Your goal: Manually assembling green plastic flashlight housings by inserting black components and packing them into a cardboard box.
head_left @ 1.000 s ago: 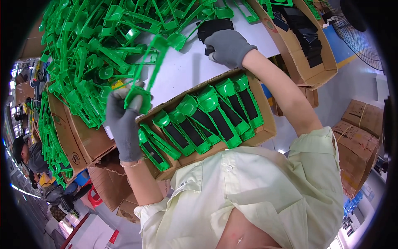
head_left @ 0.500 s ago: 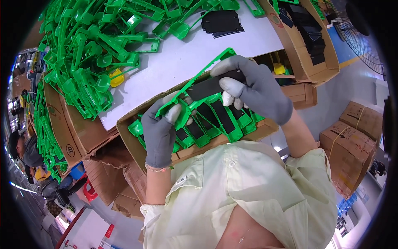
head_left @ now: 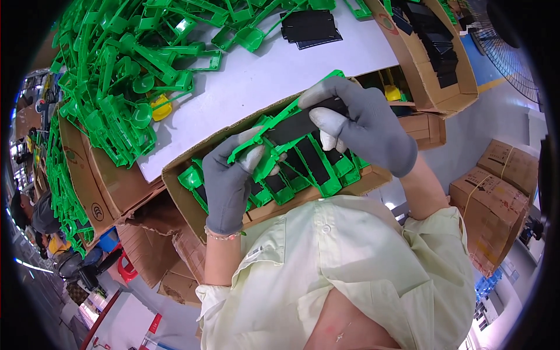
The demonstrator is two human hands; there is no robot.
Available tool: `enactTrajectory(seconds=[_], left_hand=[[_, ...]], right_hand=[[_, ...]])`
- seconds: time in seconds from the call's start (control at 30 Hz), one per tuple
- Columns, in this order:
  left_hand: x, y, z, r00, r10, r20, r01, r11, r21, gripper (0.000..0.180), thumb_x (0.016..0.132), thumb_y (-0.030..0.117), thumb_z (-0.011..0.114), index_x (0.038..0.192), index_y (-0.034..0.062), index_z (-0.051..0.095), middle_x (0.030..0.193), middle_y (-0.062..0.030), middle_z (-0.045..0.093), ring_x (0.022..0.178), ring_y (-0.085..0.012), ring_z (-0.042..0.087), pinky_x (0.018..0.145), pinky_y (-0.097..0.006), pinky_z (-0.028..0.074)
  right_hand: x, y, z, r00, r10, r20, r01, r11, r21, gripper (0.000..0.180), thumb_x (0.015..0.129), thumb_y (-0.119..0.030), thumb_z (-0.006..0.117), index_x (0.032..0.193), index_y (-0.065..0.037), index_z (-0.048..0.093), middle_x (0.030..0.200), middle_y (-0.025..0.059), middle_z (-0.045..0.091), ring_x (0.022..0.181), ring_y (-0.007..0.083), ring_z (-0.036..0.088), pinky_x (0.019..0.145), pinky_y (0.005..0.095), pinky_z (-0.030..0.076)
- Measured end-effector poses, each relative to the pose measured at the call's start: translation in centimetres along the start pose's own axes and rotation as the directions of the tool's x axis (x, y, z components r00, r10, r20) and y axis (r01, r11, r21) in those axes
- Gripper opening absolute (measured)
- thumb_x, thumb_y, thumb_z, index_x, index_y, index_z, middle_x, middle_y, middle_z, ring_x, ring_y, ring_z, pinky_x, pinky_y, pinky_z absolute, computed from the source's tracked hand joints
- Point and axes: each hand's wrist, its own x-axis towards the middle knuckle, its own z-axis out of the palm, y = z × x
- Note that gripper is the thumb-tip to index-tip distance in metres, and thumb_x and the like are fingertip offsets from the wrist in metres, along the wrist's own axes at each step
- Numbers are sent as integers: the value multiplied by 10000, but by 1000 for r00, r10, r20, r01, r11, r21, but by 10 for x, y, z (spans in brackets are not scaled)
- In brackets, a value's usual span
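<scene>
My left hand (head_left: 228, 186), in a grey glove with pale fingertips, grips one end of a long green plastic frame (head_left: 269, 129). Against that frame lies a flat black rectangular panel (head_left: 294, 126), pinched by its far end in my gloved right hand (head_left: 364, 125). The frame slants up to the right, its far tip behind my right fingers. Directly below both hands stands an open cardboard box (head_left: 379, 179) holding several green frames with black panels (head_left: 315, 163) in a row. How far the panel sits inside the frame I cannot tell.
A large heap of green plastic parts (head_left: 125, 70) covers the white table's (head_left: 233, 87) left side, with a yellow piece (head_left: 161, 108) at its edge. Black panels (head_left: 309, 28) are stacked farther back. A carton of black panels (head_left: 440, 55) stands right; taped cartons (head_left: 490, 201) are beyond.
The green frame has turned so that it shows more of its broad side, and it lies closer along the black panel. My left hand has shifted slightly to the right.
</scene>
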Motion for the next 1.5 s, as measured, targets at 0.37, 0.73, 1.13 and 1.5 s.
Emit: enactTrajectory(seconds=[0.37,0.73,1.13,1.5], left_hand=[[4,-3,20,997,-73,-7,73,997,40,284,842,-12,602,1120,-69,596,890,-127,644,743,-234,678,587,-255,560],[0,-8,14,964,-232,127,187,939,290,218,792,-18,652,1003,-73,641,825,-120,654,609,-186,654,473,-230,494],[23,-11,40,937,-318,145,220,859,463,114,789,-14,676,892,-13,626,760,-44,636,559,-85,616,399,-173,435],[23,-10,35,957,-276,94,193,841,505,118,768,-43,679,859,-15,610,745,-51,635,521,-95,608,372,-173,397]], right_hand=[[1,30,11,949,-303,-84,171,722,-670,304,846,-257,650,1031,-36,557,674,74,578,536,151,576,535,267,463],[-50,59,0,996,-27,-84,-15,885,-466,276,775,-307,720,850,-54,641,619,49,607,511,164,574,510,281,444],[-93,84,18,908,145,-394,-269,921,-281,252,829,-253,685,835,-10,623,571,76,600,511,128,608,493,256,461],[-86,89,25,913,-47,-406,-181,844,-504,243,802,-255,708,811,-29,619,579,107,564,503,250,585,486,319,444]])
